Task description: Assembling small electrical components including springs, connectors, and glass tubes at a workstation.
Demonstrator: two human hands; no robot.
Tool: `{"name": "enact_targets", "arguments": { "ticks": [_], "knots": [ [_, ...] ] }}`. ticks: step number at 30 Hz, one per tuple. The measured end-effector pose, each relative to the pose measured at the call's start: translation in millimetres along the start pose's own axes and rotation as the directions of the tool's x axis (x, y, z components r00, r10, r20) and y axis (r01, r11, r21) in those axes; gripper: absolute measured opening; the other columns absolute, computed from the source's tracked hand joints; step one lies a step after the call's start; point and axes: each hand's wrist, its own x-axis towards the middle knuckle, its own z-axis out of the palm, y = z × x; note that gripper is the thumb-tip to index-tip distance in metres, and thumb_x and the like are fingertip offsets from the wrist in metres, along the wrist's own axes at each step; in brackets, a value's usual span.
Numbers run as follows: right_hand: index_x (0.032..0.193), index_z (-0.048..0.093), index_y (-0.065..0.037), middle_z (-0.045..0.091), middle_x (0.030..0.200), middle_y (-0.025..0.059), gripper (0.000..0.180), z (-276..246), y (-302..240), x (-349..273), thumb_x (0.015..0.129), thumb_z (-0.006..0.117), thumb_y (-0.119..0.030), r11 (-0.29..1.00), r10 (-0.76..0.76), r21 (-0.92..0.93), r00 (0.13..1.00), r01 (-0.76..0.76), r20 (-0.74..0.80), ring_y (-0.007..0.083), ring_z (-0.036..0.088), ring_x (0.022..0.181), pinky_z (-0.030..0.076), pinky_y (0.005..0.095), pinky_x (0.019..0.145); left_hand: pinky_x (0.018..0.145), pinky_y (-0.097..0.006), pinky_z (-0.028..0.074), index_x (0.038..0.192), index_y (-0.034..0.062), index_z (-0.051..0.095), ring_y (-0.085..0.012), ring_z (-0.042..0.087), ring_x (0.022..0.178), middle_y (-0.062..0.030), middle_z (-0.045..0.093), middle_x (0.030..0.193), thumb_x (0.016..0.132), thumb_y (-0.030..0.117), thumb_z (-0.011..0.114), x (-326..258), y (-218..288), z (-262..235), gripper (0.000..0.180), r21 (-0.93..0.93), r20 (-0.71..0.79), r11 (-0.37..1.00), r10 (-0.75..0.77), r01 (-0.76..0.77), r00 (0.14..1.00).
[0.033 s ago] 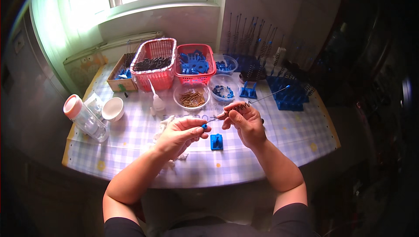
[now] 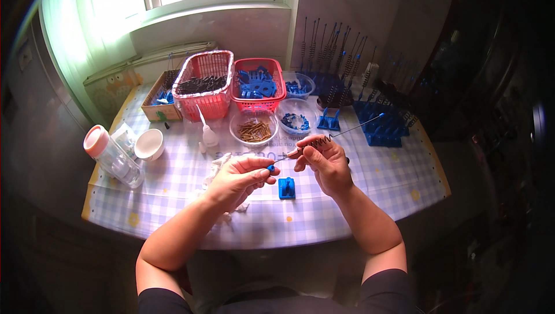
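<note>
Your left hand [image 2: 240, 176] is closed around a small blue piece [image 2: 270, 168], pinching it between thumb and fingertips just above the table [image 2: 173, 198]. Your right hand [image 2: 324, 161] grips a thin wire rod [image 2: 347, 131] at its coiled spring section, fingers curled over it; the rod runs up and to the right from your fingers, with a blue tip at its far end, and its lower end meets the blue piece in your left hand. Both hands hover over the checked cloth near the table's front edge.

Between your hands, a little lower, a blue plastic base [image 2: 287, 187] lies flat on the cloth. Beyond your hands stands a clear bowl of brass pins [image 2: 254, 129], with a second clear bowl of blue parts [image 2: 295, 121] just beside it. Behind those sit a pink basket [image 2: 203, 83] and a red basket [image 2: 258, 83], touching side by side. To your left, a white cup [image 2: 149, 143] stands near a lying clear bottle [image 2: 113, 157].
</note>
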Motion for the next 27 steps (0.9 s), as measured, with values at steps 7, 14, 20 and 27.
{"name": "enact_targets", "arguments": {
  "ticks": [7, 14, 20, 27],
  "knots": [
    [0.107, 0.059, -0.001, 0.068, 0.093, 0.0167, 0.02, 1.6, -5.9, -1.0, 0.094, 0.059, -0.017, 0.995, -0.03, -0.096, 0.999, 0.026, -0.045, 0.0184, 0.067, 0.075, 0.054, 0.0295, 0.07, 0.083, -0.029, 0.052, 0.115, -0.0015, 0.06, -0.0195, 0.065, 0.093, -0.015, 0.067, 0.105, 0.088, 0.007, 0.067, 2.7, -4.4, -0.6, 0.03, 0.008, -0.056, 1.0, -0.002, 0.003, 0.998],
    [0.107, 0.058, 0.001, 0.068, 0.093, 0.015, 0.019, 8.3, -5.5, -4.8, 0.094, 0.059, -0.013, 0.977, -0.029, -0.211, 1.0, 0.026, -0.01, 0.0163, 0.067, 0.077, 0.055, 0.0281, 0.072, 0.074, -0.026, 0.051, 0.108, -0.0001, 0.063, -0.0162, 0.064, 0.083, -0.0127, 0.067, 0.094, 0.088, 0.007, 0.066, 3.7, -6.7, -2.3, 0.022, -0.027, -0.107, 0.999, -0.045, 0.043, 0.993],
    [0.106, 0.058, 0.001, 0.069, 0.093, 0.0151, 0.018, 10.4, -2.9, -5.1, 0.094, 0.059, -0.012, 0.977, -0.019, -0.213, 1.0, 0.02, 0.005, 0.0157, 0.067, 0.077, 0.055, 0.0282, 0.072, 0.072, -0.025, 0.051, 0.107, 0.0, 0.062, -0.0155, 0.063, 0.081, -0.0123, 0.067, 0.091, 0.089, 0.008, 0.065, 4.5, -8.2, -4.8, 0.02, -0.037, -0.097, 0.996, -0.082, 0.079, 0.992],
    [0.104, 0.059, 0.001, 0.068, 0.091, 0.0146, 0.016, 8.0, -5.8, -4.5, 0.094, 0.058, -0.012, 0.969, -0.045, -0.246, 0.998, 0.035, -0.035, 0.0161, 0.067, 0.077, 0.055, 0.028, 0.071, 0.075, -0.024, 0.051, 0.12, -0.0002, 0.057, -0.0146, 0.063, 0.082, -0.0111, 0.067, 0.096, 0.091, 0.012, 0.063, 3.5, -6.8, 2.3, 0.032, -0.004, -0.093, 1.0, -0.025, 0.025, 0.995]
  ]
}}
